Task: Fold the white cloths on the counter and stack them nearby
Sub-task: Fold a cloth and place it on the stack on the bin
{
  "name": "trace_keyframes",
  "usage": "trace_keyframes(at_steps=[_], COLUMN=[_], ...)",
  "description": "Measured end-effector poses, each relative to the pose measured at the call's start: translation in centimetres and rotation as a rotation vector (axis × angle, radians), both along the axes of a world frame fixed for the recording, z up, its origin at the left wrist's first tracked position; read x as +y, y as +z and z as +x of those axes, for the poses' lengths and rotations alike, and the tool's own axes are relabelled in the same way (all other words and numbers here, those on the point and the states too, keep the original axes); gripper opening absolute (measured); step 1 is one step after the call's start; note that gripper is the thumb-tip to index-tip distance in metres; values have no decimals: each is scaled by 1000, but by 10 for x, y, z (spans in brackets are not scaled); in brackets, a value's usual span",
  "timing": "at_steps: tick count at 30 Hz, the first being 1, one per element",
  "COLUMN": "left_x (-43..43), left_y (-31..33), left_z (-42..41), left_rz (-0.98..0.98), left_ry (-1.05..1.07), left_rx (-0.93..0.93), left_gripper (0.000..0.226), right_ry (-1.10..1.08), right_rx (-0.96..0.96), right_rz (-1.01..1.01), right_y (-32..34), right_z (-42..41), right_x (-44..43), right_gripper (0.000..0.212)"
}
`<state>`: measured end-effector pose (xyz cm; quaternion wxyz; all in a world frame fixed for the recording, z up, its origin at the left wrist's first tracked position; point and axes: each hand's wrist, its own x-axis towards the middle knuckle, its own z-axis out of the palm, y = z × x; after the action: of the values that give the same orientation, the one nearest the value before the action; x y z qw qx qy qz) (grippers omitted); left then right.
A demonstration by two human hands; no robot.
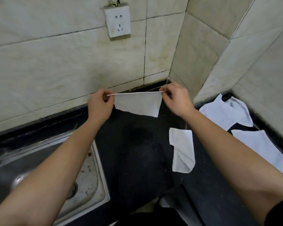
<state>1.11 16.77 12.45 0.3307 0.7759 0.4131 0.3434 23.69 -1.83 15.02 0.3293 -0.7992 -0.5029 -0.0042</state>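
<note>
A white cloth (137, 104) is hanging in the air over the back of the dark desk (134, 157), close to the tiled wall (55, 62). The left hand (100, 106) and the right hand (176, 100) are each pinching a top corner, fingers clamped on the hem. They are pulling it taut, probably so the edges line up squarely for a fold. More are waiting to the right: a narrow cloth (182, 150) lying nearest, a rumpled cloth (225, 111) in the corner and a flat cloth (258, 147) beside it. A steel sink (88, 173) is sitting to the left.
</note>
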Motion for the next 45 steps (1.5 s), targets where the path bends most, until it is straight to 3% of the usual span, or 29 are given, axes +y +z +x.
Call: trace_keyframes(at_steps=[3,6,12,15,19,22,26,31,35,45], left_x=[-23,-54,-133,-160,-168,-154,-123,-84,-65,-46], left_y=[-18,-61,-145,-164,-170,-171,-169,-172,-181,-203], left_z=[-22,-54,-122,-144,-152,-145,-123,-80,-54,-37], left_rz=[140,190,59,25,47,-31,-192,-588,-748,-712], left_ry=[-88,-196,-424,-539,-599,-522,-265,115,287,336], left_rx=[93,252,691,766,771,757,596,313,172,246], left_gripper=[8,14,12,11,9,10,17,21,13,21], right_ry=[20,60,149,236,231,199,29,-260,-396,-444], right_rx=[13,76,261,275,291,305,357,657,777,720], right_rz=[-37,-207,-750,-880,-880,-832,-643,-438,-351,-381], right_y=[-20,-62,-149,-171,-178,-179,-176,-185,-202,-223], right_z=[-14,-38,-97,-120,-124,-113,-93,-70,-57,-48], right_x=[-21,-53,-116,-138,-145,-136,-110,-61,-36,-22], right_gripper=[18,19,26,27,26,24,21,23,21,21])
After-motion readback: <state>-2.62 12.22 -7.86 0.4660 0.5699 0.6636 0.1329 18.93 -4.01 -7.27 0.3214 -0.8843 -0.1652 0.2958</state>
